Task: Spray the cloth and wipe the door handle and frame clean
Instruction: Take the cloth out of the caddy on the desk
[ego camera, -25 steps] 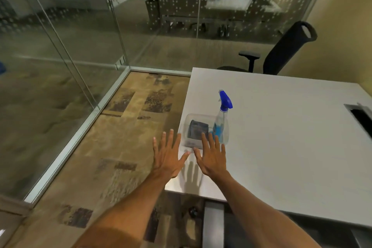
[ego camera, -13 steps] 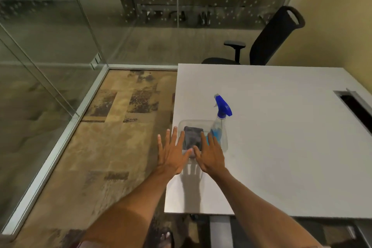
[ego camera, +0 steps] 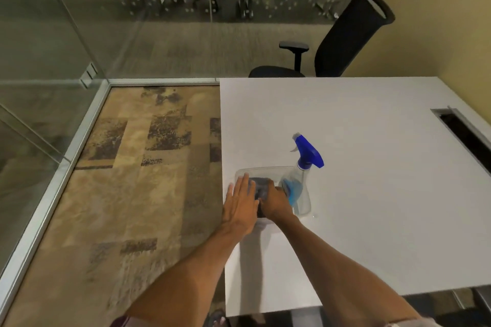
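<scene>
Hands meet over the clear tub (ego camera: 265,170) near the desk's (ego camera: 372,194) left edge, just below centre frame. My left hand (ego camera: 240,206) lies flat over the tub's left side, fingers (ego camera: 243,186) straight and pressed together. My right hand (ego camera: 275,203) reaches into the tub onto the dark cloth (ego camera: 259,183); its fingers curl down, but I cannot tell whether they grip it. The spray bottle (ego camera: 299,183) stands in the tub's right end, blue trigger head upward.
</scene>
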The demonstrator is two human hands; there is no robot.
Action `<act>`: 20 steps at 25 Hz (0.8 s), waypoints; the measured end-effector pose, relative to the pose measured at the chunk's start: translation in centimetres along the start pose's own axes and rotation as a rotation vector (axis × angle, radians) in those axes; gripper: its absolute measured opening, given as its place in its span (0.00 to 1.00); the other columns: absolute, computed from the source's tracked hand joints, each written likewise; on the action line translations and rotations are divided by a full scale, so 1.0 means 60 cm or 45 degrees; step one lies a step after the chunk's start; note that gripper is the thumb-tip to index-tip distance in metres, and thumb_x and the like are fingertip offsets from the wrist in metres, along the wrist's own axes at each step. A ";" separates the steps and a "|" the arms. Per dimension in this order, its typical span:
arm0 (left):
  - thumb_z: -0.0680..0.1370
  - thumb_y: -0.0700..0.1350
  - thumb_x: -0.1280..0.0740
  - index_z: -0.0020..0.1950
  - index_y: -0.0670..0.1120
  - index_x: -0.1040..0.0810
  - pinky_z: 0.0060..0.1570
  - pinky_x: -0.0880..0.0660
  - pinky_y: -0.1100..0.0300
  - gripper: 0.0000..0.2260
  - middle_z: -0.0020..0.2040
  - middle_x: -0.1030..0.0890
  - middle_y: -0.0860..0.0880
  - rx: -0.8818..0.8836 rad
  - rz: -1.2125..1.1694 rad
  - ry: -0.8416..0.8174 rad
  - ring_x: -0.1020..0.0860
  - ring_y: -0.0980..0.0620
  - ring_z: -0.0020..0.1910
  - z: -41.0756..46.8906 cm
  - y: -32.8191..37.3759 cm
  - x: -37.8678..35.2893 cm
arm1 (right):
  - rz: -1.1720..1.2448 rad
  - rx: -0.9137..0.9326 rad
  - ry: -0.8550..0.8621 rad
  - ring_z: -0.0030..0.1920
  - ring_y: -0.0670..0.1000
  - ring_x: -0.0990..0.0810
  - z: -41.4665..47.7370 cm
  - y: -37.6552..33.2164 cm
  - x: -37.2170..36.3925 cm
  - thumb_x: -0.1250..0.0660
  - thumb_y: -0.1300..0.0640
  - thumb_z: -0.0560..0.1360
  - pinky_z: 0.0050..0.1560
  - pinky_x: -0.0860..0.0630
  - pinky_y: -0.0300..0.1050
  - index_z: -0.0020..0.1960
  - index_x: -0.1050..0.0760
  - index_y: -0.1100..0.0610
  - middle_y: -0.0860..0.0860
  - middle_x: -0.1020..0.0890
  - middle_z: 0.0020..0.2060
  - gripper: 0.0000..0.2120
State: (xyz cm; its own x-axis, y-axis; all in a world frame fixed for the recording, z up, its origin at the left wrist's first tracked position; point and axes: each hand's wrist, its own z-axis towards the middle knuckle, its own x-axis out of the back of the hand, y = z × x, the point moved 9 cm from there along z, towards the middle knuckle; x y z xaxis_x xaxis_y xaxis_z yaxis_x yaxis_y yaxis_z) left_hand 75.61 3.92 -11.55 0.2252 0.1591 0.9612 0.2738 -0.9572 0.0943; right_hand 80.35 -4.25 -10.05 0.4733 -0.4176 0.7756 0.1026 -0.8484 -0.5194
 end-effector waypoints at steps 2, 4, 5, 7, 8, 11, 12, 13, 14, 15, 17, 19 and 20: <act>0.84 0.46 0.45 0.80 0.45 0.50 0.77 0.53 0.52 0.26 0.81 0.53 0.45 0.000 -0.365 -0.065 0.53 0.45 0.80 0.020 0.008 -0.010 | 0.078 -0.040 -0.050 0.63 0.60 0.25 0.023 0.003 -0.015 0.48 0.50 0.82 0.67 0.30 0.54 0.69 0.36 0.58 0.59 0.23 0.61 0.19; 0.84 0.46 0.46 0.74 0.43 0.35 0.72 0.39 0.51 0.19 0.76 0.35 0.42 0.283 -1.087 -0.084 0.35 0.42 0.74 0.027 -0.001 -0.016 | 0.304 -0.191 -0.025 0.58 0.58 0.22 0.041 0.021 -0.024 0.49 0.46 0.81 0.63 0.27 0.50 0.62 0.28 0.58 0.59 0.19 0.54 0.20; 0.84 0.48 0.47 0.68 0.44 0.28 0.67 0.33 0.51 0.16 0.70 0.27 0.40 0.517 -1.395 -0.115 0.28 0.42 0.66 0.023 -0.007 -0.027 | 0.395 -0.269 0.031 0.53 0.56 0.20 0.041 0.033 -0.029 0.47 0.43 0.81 0.60 0.26 0.48 0.56 0.26 0.58 0.57 0.18 0.50 0.20; 0.83 0.48 0.47 0.60 0.43 0.24 0.63 0.28 0.52 0.15 0.62 0.22 0.39 0.898 -1.865 -0.123 0.24 0.41 0.58 0.011 -0.008 -0.049 | 0.516 -0.436 0.064 0.44 0.52 0.21 0.040 0.056 -0.045 0.44 0.41 0.79 0.56 0.24 0.47 0.46 0.30 0.55 0.53 0.20 0.40 0.17; 0.83 0.47 0.46 0.61 0.41 0.25 0.63 0.27 0.52 0.15 0.61 0.22 0.38 1.012 -1.985 -0.135 0.24 0.40 0.58 0.007 -0.004 -0.057 | 0.599 -0.502 0.063 0.43 0.51 0.22 0.040 0.061 -0.053 0.43 0.40 0.78 0.56 0.24 0.47 0.42 0.33 0.53 0.52 0.23 0.37 0.16; 0.83 0.45 0.46 0.66 0.37 0.27 0.57 0.28 0.55 0.18 0.62 0.23 0.37 1.103 -1.885 -0.231 0.24 0.41 0.57 0.007 -0.009 -0.072 | 0.733 -0.604 0.159 0.42 0.51 0.22 0.046 0.069 -0.062 0.41 0.40 0.77 0.57 0.24 0.48 0.42 0.35 0.54 0.50 0.27 0.32 0.17; 0.83 0.45 0.46 0.67 0.37 0.28 0.57 0.28 0.55 0.18 0.63 0.24 0.36 1.060 -1.803 -0.263 0.25 0.40 0.58 0.011 -0.010 -0.073 | 0.794 -0.640 0.210 0.39 0.49 0.23 0.043 0.076 -0.063 0.41 0.40 0.77 0.56 0.24 0.46 0.45 0.35 0.55 0.49 0.27 0.32 0.17; 0.83 0.44 0.47 0.68 0.37 0.29 0.58 0.28 0.54 0.18 0.64 0.25 0.37 1.003 -1.702 -0.290 0.25 0.40 0.61 0.014 -0.011 -0.072 | 0.808 -0.674 0.256 0.36 0.47 0.25 0.040 0.079 -0.059 0.41 0.42 0.78 0.52 0.24 0.44 0.48 0.35 0.55 0.49 0.27 0.32 0.16; 0.83 0.42 0.47 0.70 0.38 0.31 0.61 0.29 0.54 0.17 0.67 0.26 0.37 0.934 -1.584 -0.311 0.27 0.41 0.64 0.020 -0.012 -0.068 | 0.773 -0.676 0.275 0.34 0.46 0.26 0.040 0.082 -0.056 0.41 0.43 0.78 0.49 0.25 0.43 0.51 0.34 0.56 0.49 0.27 0.32 0.15; 0.83 0.40 0.46 0.72 0.39 0.33 0.63 0.30 0.54 0.17 0.69 0.28 0.37 0.844 -1.431 -0.341 0.28 0.41 0.66 0.024 -0.011 -0.061 | 0.753 -0.674 0.266 0.34 0.45 0.26 0.040 0.085 -0.055 0.42 0.46 0.79 0.48 0.27 0.43 0.53 0.33 0.57 0.50 0.26 0.33 0.14; 0.82 0.38 0.44 0.73 0.40 0.36 0.67 0.30 0.52 0.18 0.69 0.30 0.38 0.663 -1.165 -0.356 0.29 0.41 0.67 0.034 -0.008 -0.051 | 0.701 -0.622 0.147 0.42 0.52 0.22 0.050 0.083 -0.061 0.41 0.54 0.79 0.52 0.27 0.46 0.58 0.30 0.63 0.55 0.22 0.41 0.14; 0.82 0.38 0.44 0.74 0.42 0.38 0.67 0.29 0.51 0.19 0.69 0.29 0.38 0.628 -1.149 -0.378 0.28 0.41 0.66 0.033 -0.006 -0.051 | 0.531 -0.485 0.000 0.54 0.59 0.22 0.058 0.070 -0.063 0.38 0.61 0.76 0.58 0.25 0.51 0.60 0.29 0.66 0.61 0.21 0.53 0.14; 0.83 0.38 0.45 0.75 0.43 0.39 0.67 0.29 0.51 0.20 0.69 0.29 0.39 0.646 -1.191 -0.369 0.28 0.41 0.66 0.032 -0.009 -0.050 | 0.511 -0.454 -0.031 0.56 0.60 0.22 0.054 0.063 -0.057 0.36 0.61 0.75 0.59 0.24 0.52 0.59 0.27 0.65 0.61 0.21 0.56 0.14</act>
State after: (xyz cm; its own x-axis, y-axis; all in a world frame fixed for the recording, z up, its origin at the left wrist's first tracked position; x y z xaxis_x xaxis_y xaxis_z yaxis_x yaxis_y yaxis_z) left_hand 76.57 4.40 -14.95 -0.0788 0.8832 0.4622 0.7874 -0.2292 0.5722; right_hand 81.94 -4.97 -15.84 0.4345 -0.7278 0.5306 -0.3923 -0.6832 -0.6159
